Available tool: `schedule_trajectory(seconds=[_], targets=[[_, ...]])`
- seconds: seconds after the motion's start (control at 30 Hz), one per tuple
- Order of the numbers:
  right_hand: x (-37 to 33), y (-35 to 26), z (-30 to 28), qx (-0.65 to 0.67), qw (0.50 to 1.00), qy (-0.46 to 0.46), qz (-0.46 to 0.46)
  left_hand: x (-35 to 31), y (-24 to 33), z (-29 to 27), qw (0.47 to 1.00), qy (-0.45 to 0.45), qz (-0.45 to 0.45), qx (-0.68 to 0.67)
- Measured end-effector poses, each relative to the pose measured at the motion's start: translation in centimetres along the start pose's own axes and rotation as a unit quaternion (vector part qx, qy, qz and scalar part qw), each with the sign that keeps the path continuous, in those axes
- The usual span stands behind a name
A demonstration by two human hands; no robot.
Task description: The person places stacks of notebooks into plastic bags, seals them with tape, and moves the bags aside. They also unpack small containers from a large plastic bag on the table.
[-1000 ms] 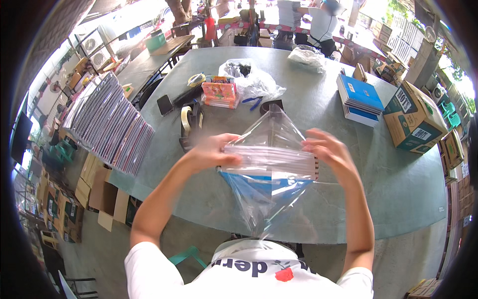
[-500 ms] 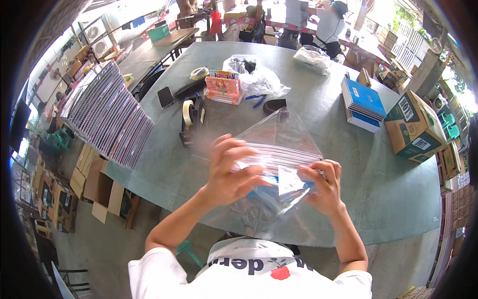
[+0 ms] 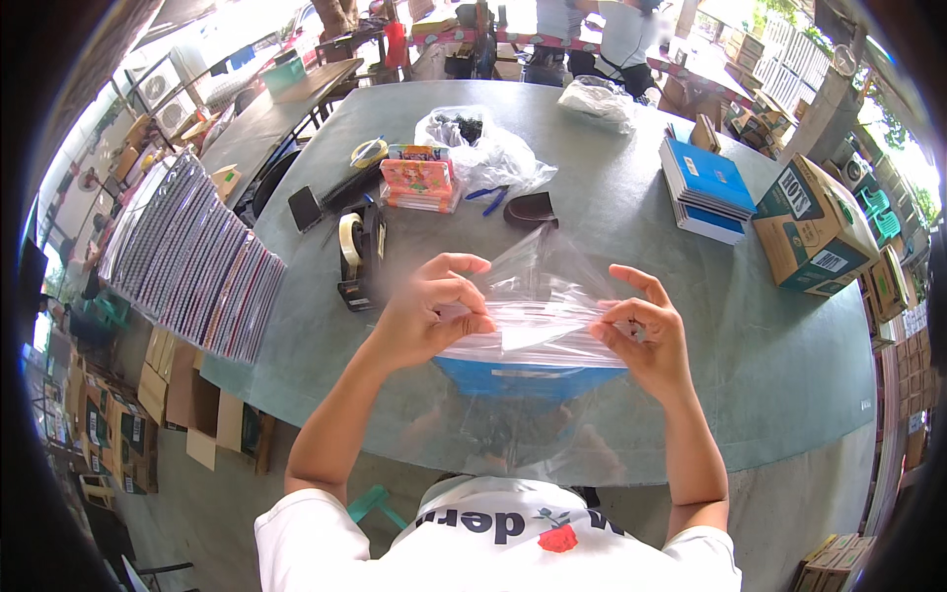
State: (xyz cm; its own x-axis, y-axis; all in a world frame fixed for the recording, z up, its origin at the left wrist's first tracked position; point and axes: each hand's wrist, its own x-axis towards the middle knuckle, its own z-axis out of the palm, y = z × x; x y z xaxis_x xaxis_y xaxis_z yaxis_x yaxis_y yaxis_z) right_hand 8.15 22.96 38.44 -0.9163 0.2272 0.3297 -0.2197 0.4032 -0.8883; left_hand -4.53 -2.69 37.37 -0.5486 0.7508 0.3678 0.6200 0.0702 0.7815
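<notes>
In front of me at the near side of the table is a stack of blue-covered notebooks (image 3: 533, 381), its pale page edges turned upward. Clear plastic film (image 3: 550, 268) lies around it, rising to a point beyond the stack and spreading toward me over the table edge. My left hand (image 3: 426, 311) pinches the film at the stack's left end between thumb and fingers. At the right end, my right hand (image 3: 649, 340) pinches film the same way, its index finger raised. A whitish patch of glare or folded film lies between the hands.
A black tape dispenser (image 3: 362, 257) stands left, near a phone (image 3: 305, 208), orange-pink packs (image 3: 418, 182), blue pliers (image 3: 486, 200) and a dark pouch (image 3: 531, 209). Spiral notebooks (image 3: 187, 261) are piled at far left. Blue notebooks (image 3: 705, 183) and a carton (image 3: 817, 227) sit right.
The stack has tipped so that more of its blue cover faces me. Both hands have shifted along the film to the stack's two ends, and the film is drawn up between them.
</notes>
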Motion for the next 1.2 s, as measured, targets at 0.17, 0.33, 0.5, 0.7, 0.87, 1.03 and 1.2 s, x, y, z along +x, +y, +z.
schedule_trajectory(seconds=[0.17, 0.33, 0.5, 0.7, 0.87, 1.03, 1.2], targets=[[1.3, 1.3, 0.0, -0.008, 0.999, -0.017, 0.051, 1.9, -0.6, 0.8, 0.945, 0.116, -0.163, -0.260], [6.5, 2.4, -1.7, 0.164, 0.942, -0.222, 0.192, 4.8, -1.6, -1.5, 0.912, -0.151, -0.245, -0.292], [7.9, -1.7, 0.8, -0.214, 0.911, -0.352, -0.015, 5.1, 3.3, -1.8, 0.973, -0.189, -0.047, 0.122], [-1.9, -5.1, -1.2, -0.493, 0.773, -0.345, -0.202, -1.7, 4.5, 1.6, 0.884, -0.084, 0.192, 0.418], [-2.5, -3.9, -1.3, -0.392, 0.850, -0.293, -0.194, -5.2, 0.7, 4.7, 0.828, 0.078, 0.278, 0.481], [-0.6, -1.6, 2.2, -0.395, 0.858, -0.235, -0.229, -4.3, 0.4, 4.3, 0.818, 0.078, 0.284, 0.494], [-0.4, -2.3, 1.7, -0.428, 0.842, -0.278, -0.174, -4.3, -2.7, 0.3, 0.941, 0.174, 0.171, 0.236]])
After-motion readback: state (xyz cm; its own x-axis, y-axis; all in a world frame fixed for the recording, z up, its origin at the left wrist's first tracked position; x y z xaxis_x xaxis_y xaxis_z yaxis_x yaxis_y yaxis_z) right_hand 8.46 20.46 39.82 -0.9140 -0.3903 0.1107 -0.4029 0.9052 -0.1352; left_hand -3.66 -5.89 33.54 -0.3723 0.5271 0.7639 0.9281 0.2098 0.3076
